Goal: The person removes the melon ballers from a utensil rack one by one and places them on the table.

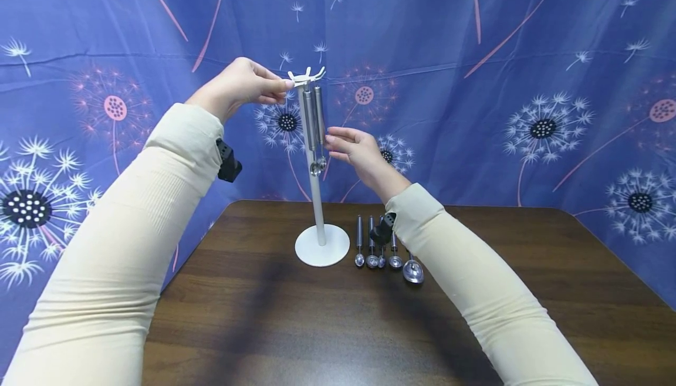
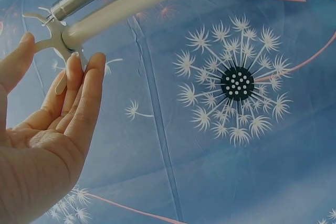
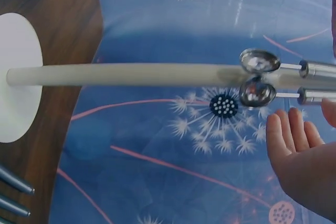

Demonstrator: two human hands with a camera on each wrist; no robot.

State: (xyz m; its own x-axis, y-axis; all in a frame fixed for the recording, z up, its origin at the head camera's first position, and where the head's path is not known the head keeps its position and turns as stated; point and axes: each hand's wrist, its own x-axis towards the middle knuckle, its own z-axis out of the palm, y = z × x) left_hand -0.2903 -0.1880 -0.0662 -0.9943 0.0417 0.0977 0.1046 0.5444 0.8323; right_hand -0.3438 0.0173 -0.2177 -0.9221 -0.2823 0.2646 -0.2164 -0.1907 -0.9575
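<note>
A white utensil stand (image 1: 317, 204) rises from a round base, with curved hooks (image 1: 308, 76) around its top. My left hand (image 1: 244, 88) pinches one of these hooks from the left, thumb opposite fingers; the left wrist view shows the fingers beside the hub (image 2: 55, 35). Two steel scoops (image 1: 309, 119) hang from the hooks side by side, their small round bowls (image 3: 257, 93) lowest, in front of the pole. My right hand (image 1: 359, 152) is just right of the hanging handles, fingers loosely extended. Whether its thumb touches a handle, I cannot tell.
On the brown wooden table (image 1: 317, 327), several steel scoops (image 1: 360, 239) lie in a row right of the base, handles pointing away. The largest bowl (image 1: 413, 271) is at the right end, near my right sleeve (image 1: 475, 280). A blue dandelion-print cloth (image 1: 422, 34) hangs behind.
</note>
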